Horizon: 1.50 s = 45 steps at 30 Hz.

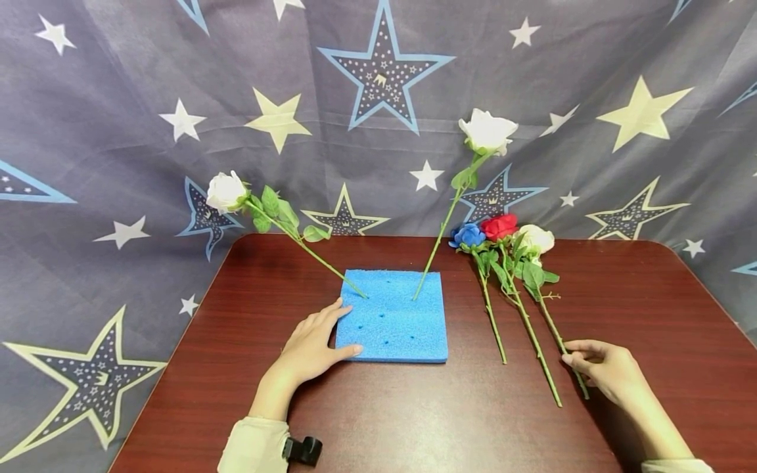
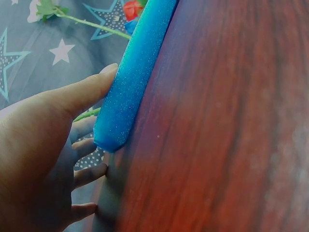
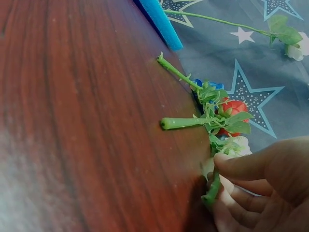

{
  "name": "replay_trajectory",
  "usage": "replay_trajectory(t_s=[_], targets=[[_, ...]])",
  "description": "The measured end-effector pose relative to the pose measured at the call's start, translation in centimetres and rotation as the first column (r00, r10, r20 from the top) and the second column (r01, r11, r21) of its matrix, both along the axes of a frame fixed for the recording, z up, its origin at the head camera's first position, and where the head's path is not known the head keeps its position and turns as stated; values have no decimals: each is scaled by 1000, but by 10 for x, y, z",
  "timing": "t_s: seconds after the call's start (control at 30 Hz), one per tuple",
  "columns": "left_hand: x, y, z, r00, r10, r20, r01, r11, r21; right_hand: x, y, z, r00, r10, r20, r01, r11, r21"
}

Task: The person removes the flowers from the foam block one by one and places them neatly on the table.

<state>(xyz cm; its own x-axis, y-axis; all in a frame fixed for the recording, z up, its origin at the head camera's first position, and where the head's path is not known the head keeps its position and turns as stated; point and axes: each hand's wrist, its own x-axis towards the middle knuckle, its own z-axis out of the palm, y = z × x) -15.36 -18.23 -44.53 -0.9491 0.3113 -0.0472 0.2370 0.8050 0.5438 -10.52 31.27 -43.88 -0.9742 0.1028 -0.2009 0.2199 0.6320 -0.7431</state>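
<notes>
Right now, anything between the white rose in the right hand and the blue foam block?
Yes: first the red rose, then the blue rose, lying on the table between the held white rose and the foam block. Lifting over both stems would probably clear them.

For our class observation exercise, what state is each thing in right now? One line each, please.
Foam block: flat on the table, several holes empty
Left white rose: stuck in foam, leaning left
Right white rose: stuck in foam, leaning right
Blue rose: lying down
Red rose: lying down
Cream rose: stem pinched
Left hand: touching the foam's left side
Right hand: pinching the cream rose's stem
Backdrop: hanging, creased
</notes>
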Motion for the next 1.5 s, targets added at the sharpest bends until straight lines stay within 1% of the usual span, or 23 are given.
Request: replay_trajectory(t_s=[0.27, 0.5, 0.6, 0.83, 0.97, 1.2, 1.43, 1.5], targets=[[0, 0, 0, 1000, 2, 6, -2, 1000, 1, 2, -2, -3, 998, 4, -63, -2, 999, 32], [-1, -1, -2, 1000, -3, 6, 3, 1000, -5, 4, -4, -2, 994, -3, -113, 10, 998, 60], [-1, -1, -2, 1000, -3, 4, 3, 1000, -3, 6, -5, -1, 987, -6, -160, 16, 998, 60], [0, -1, -1, 1000, 2, 3, -2, 1000, 2, 5, -16, 5, 964, -19, -265, 21, 1000, 4], [0, -1, -1, 1000, 1, 0, -1, 1000, 1, 3, -24, 6, 956, -26, -291, 28, 1000, 4], [-2, -1, -2, 1000, 0, -4, 0, 1000, -7, -2, -44, 6, 944, -17, -330, -10, 997, -80], [-1, 0, -1, 1000, 4, -2, -4, 1000, -4, -8, -64, 6, 934, 27, -356, -53, 997, -63], [-1, 0, -1, 1000, 7, -1, -7, 1000, -3, -10, -70, 7, 930, 40, -367, -71, 995, -72]])
